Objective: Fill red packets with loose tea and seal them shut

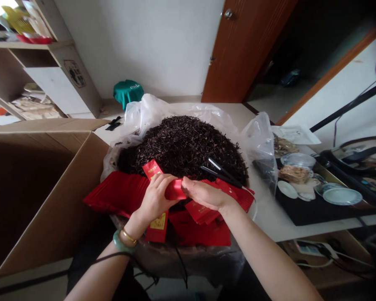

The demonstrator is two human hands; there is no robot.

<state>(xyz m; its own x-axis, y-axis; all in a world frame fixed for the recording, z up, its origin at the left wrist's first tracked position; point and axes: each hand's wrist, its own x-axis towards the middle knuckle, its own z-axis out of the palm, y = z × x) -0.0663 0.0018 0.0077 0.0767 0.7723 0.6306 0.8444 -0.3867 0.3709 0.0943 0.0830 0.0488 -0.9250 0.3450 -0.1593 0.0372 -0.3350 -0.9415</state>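
Note:
My left hand (pixel 156 193) is closed around a small red tea packet (pixel 175 190), its end pointing right. My right hand (pixel 205 194) meets that end, fingers together and partly hidden behind the packet. Behind them rises a big heap of dark dried tea leaves (pixel 188 140) in a clear plastic bag (pixel 153 106). A row of red packets (pixel 119 190) stands left of my left hand. More red packets (pixel 203 230) lie below and right of my hands. A black two-armed tool like a hair straightener (pixel 222 173), with a pale cord, rests on the leaves.
An open cardboard box (pixel 59 200) stands close on the left. To the right, a table (pixel 269 217) bears a black mat (pixel 303 215), dishes and a lidded appliance (pixel 360 163). A teal-covered stool (pixel 128 93) is by the wall, near a wooden door (pixel 238 54).

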